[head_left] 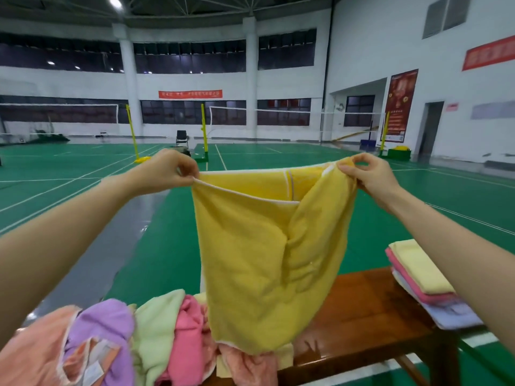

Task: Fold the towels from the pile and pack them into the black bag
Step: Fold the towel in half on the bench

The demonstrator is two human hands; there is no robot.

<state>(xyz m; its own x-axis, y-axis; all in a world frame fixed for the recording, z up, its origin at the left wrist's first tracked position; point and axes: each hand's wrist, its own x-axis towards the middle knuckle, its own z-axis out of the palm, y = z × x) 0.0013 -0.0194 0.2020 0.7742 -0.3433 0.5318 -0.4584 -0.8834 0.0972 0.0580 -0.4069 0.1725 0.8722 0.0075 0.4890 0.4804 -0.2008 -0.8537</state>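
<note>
Both arms raised. Left hand (167,169) pinches the top-left corner of yellow towel (267,263); right hand (367,176) pinches the top-right corner. Towel hangs in the air, partly doubled, its bottom edge touching the unfolded pile (117,341) at 7 o'clock on the wooden bench (362,324). Folded stack (423,282), pale yellow on pink on lavender, sits at 4 o'clock on the bench. Green court floor (83,168) beyond.

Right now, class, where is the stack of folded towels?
In the head view, the folded stack sits at the right end of the wooden bench, under the right forearm, apart from the unfolded pile at left.
</note>
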